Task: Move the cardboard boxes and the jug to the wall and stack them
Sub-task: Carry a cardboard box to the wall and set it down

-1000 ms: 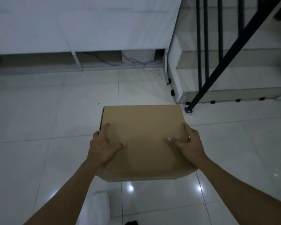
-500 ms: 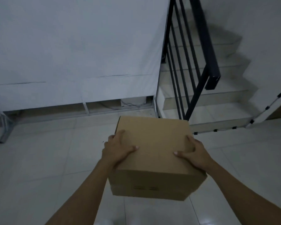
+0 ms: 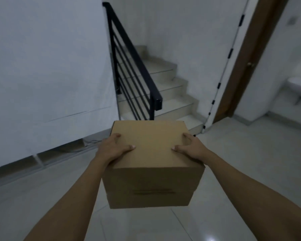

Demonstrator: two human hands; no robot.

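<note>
A closed brown cardboard box (image 3: pixel 151 164) hangs in the air in front of me, well above the tiled floor. My left hand (image 3: pixel 112 149) grips its left top edge, thumb lying on the lid and fingers down the side. My right hand (image 3: pixel 191 148) grips the right top edge the same way. The box's near face shows a faint printed mark. No jug and no other box is in view.
A white wall (image 3: pixel 47 70) runs along the left with a low gap at its foot. Ahead, a staircase (image 3: pixel 172 94) rises behind a black railing (image 3: pixel 134 66). At the right stand a brown door frame (image 3: pixel 247 58) and a white basin (image 3: pixel 299 84).
The box has risen from low over the floor to chest height in both hands. My view has lifted and swung right, bringing the stairs, door frame and basin into sight.
</note>
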